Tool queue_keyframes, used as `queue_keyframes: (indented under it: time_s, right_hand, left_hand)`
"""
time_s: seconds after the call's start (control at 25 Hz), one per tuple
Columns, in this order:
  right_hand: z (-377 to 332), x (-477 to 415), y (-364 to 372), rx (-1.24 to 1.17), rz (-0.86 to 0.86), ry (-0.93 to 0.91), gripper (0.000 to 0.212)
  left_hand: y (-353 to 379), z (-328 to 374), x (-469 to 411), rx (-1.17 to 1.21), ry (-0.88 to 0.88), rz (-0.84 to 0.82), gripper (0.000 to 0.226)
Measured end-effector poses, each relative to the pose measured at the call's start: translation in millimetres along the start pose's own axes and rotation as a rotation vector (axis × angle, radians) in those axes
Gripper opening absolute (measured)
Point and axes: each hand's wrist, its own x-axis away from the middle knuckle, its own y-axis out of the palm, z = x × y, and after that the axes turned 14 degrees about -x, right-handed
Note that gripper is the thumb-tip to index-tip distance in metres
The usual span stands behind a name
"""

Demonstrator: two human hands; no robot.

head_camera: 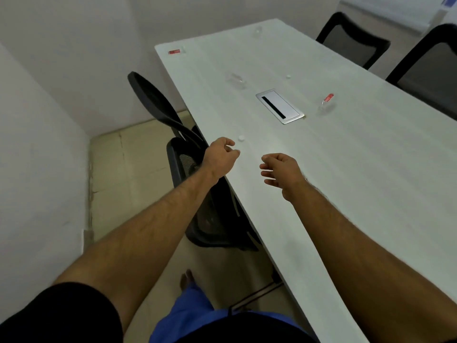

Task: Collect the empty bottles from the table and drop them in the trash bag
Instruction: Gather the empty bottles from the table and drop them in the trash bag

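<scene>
— Where are the bottles?
— Clear ones lie on the counter [346, 169]: one bottle [236, 80] upper centre, another [327, 103] right of the cable hatch [280, 106].
— Your grip?
— Left hand [221, 157] loosely curled, right hand [282, 173] spread, both holding nothing

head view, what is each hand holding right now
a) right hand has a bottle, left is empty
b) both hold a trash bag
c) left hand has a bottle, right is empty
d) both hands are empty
d: the left hand and the right hand hang loosely curled above the near end of the white table with nothing in them; the clear bottles, such as the red-labelled bottle, lie farther along it.
</scene>
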Motion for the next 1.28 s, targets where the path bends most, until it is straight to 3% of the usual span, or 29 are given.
queue_keyframes:
  time_s: [0.32, 0.52, 0.68, 0.8, 1.04, 1.28]
  right_hand:
    - [7, -182, 70, -0.098, 0.298, 0.046, 0.02]
    - [22, -248, 113, -0.188, 0.511, 0.125, 0.015]
    - [29, -262, 130, -0.236, 0.604, 0.123, 0.013]
    - [34, -265, 145, -0.26, 0.635, 0.099, 0.012]
    - [14, -300, 202, -0.27, 0.626, 0.05, 0.016]
    - [-26, -449, 270, -0.168, 0.641, 0.04, 0.036]
  left_hand:
    - [49, -50, -234, -0.397, 0.153, -0.255, 0.048]
    - [92, -72, -328, -0.692, 0.412, -0.501, 0.058]
    - [106, -79, -345, -0.819, 0.655, -0.55, 0.036]
    - [90, -81, -352, -0.772, 0.651, -0.539, 0.024]
    - [-5, -70, -415, -0.551, 0.517, -0.506, 0.025]
    - [-47, -56, -566, -0.378, 0.49, -0.427, 0.027]
